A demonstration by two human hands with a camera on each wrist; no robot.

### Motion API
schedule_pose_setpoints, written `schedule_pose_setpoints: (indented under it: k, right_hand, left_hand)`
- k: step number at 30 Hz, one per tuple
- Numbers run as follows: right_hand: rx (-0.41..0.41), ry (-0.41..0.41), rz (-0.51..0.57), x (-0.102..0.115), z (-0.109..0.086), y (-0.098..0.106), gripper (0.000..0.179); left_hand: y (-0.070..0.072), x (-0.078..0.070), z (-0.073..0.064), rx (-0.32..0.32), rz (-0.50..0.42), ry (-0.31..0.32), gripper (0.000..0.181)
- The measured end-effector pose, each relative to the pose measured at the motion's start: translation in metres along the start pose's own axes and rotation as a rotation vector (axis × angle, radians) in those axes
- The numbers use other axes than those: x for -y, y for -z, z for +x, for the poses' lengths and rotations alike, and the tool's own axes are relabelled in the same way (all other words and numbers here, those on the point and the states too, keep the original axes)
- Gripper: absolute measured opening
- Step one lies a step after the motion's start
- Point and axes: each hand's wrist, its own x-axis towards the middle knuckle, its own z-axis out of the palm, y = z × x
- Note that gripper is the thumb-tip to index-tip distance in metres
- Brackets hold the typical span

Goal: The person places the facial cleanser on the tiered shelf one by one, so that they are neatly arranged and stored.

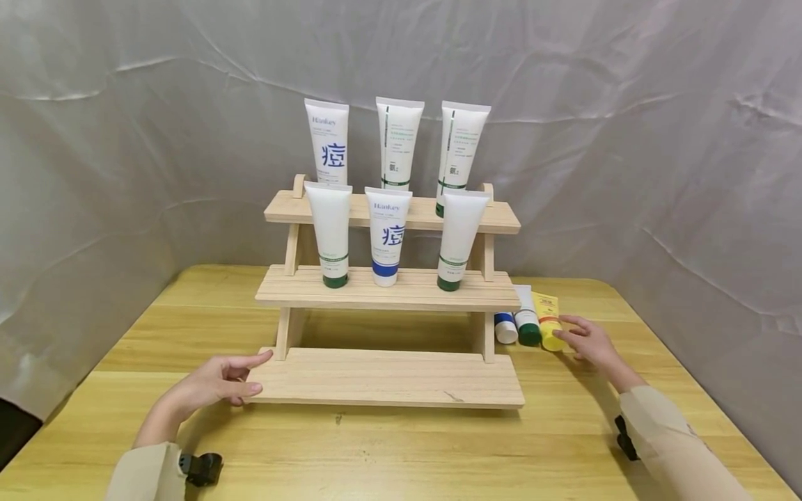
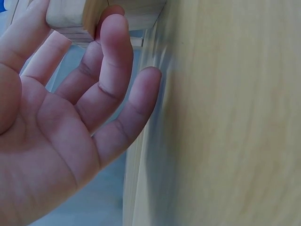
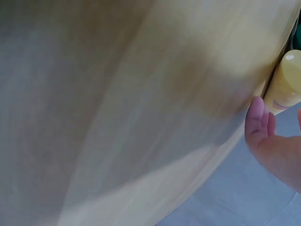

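Note:
A three-tier wooden display stand (image 1: 388, 379) stands on the table. My left hand (image 1: 209, 383) grips the left end of its lowest board, fingers curled against the wood; the left wrist view shows the board end (image 2: 77, 19) at the fingertips. To the right of the stand my right hand (image 1: 589, 341) is at a yellow squeeze tube (image 1: 548, 323), its fingers loosely bent along the tube's side. In the right wrist view the fingertips are close against the yellow tube (image 3: 284, 82); whether they touch it is hard to tell. That tube lies on the table.
Beside the yellow tube lie a green-capped tube (image 1: 528, 321) and a tube with a blue band (image 1: 505, 327), partly behind the stand. Several white tubes stand on the upper tiers, including a blue-lettered tube (image 1: 388, 236) on the middle board. Grey cloth (image 1: 188, 139) hangs behind.

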Motion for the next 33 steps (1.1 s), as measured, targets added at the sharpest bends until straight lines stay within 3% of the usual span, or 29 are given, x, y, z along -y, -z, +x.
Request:
schedule_pose_setpoints:
  k: [6, 12, 18, 25, 33]
  right_hand:
    - [0.064, -0.056, -0.020, 0.003, 0.009, 0.000, 0.074]
    - [0.159, -0.028, -0.065, 0.002, 0.016, -0.002, 0.077]
    - [0.186, -0.032, -0.057, 0.000, 0.017, -0.004, 0.078]
    - [0.166, -0.023, -0.076, -0.001, 0.016, -0.007, 0.072]
    - [0.077, -0.003, -0.053, -0.002, 0.014, -0.010, 0.059]
  left_hand:
    - [0.000, 0.001, -0.001, -0.005, 0.003, -0.005, 0.060]
    - [0.001, 0.002, 0.000, -0.006, 0.012, -0.021, 0.059]
    - [0.000, 0.001, 0.000, 0.002, 0.001, -0.017, 0.059]
    - [0.001, 0.001, 0.000, -0.002, 0.006, -0.014, 0.058]
    - [0.001, 0.002, 0.000, -0.004, -0.009, -0.005, 0.056]
